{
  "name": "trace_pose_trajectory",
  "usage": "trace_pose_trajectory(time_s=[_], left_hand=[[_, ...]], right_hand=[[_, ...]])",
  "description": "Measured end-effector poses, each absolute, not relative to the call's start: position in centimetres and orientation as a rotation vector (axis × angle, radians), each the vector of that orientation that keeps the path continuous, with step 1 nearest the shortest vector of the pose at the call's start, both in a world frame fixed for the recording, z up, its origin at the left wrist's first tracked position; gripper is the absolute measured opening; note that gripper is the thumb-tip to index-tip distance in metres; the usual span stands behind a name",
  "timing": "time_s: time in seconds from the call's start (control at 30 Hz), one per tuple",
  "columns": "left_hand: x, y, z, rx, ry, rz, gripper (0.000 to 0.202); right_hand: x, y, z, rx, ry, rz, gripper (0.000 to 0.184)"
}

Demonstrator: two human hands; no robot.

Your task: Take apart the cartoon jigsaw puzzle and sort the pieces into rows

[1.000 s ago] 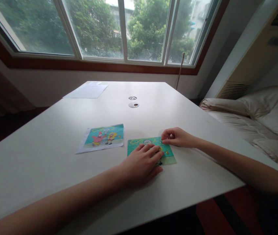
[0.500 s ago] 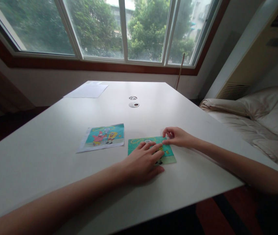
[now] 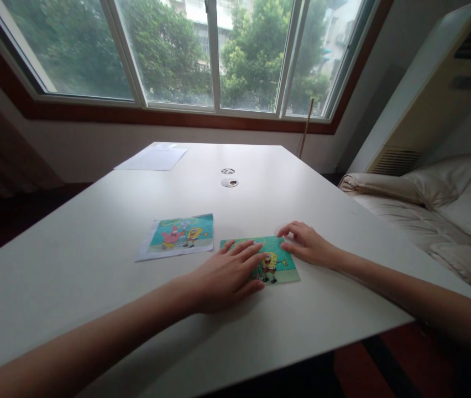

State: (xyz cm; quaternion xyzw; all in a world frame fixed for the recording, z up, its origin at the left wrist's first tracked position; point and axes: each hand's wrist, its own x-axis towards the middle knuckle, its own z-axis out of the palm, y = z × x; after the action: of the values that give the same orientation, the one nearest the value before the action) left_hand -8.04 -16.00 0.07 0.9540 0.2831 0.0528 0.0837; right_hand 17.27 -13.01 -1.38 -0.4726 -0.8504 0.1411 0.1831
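Observation:
A flat cartoon picture, teal with a yellow square figure, lies on the white table before me. My left hand rests flat over its left and middle part, fingers stretched and apart, hiding much of the print. At the upper right corner is my right hand, its fingers bent with a gap between thumb and forefinger. Its fingertips touch or nearly touch the picture's edge, and I see nothing held there. To the left lies a paper sheet printed with a similar scene of a pink figure and a yellow one.
White paper lies at the far left corner of the white table. Two round cable-hole fittings sit toward the table's far end. A padded leather sofa stands on the right, and a window is beyond the table.
My left hand has slid left across the picture, uncovering more of the yellow figure. My right thumb and forefinger have parted slightly at the corner. The whole view has shifted a little.

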Motion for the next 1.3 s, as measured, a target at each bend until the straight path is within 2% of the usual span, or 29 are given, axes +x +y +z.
trace_pose_trajectory(time_s=[0.17, 0.3, 0.4, 0.6, 0.77, 1.07, 1.3], left_hand=[[-12.0, -15.7, -0.1, 2.827, 1.234, 0.139, 0.058], [-13.7, -15.7, -0.8, 2.787, 1.319, 0.108, 0.067], [-13.8, -15.7, -1.2, 2.777, 1.315, 0.103, 0.068], [-13.5, -15.8, -1.5, 2.740, 1.360, 0.081, 0.069], [-14.1, -16.0, -1.2, 2.755, 1.325, 0.110, 0.066], [-14.6, -18.4, 2.6, 2.760, 0.922, 0.102, 0.028], [-13.2, -19.2, 1.8, 2.816, 0.852, 0.080, 0.036]], right_hand=[[18.0, -14.7, -1.0, -1.316, -2.531, 0.331, 0.045], [18.4, -15.7, -1.2, -1.320, -2.658, 0.215, 0.061], [18.4, -16.0, -1.6, -1.335, -2.705, 0.144, 0.066], [18.3, -15.9, -1.8, -1.368, -2.699, 0.145, 0.068], [18.7, -16.2, -1.2, -1.367, -2.694, 0.304, 0.064], [18.3, -19.7, 0.5, -1.080, -2.852, 0.386, 0.057], [18.6, -19.4, 0.4, -1.134, -2.838, 0.234, 0.050]])
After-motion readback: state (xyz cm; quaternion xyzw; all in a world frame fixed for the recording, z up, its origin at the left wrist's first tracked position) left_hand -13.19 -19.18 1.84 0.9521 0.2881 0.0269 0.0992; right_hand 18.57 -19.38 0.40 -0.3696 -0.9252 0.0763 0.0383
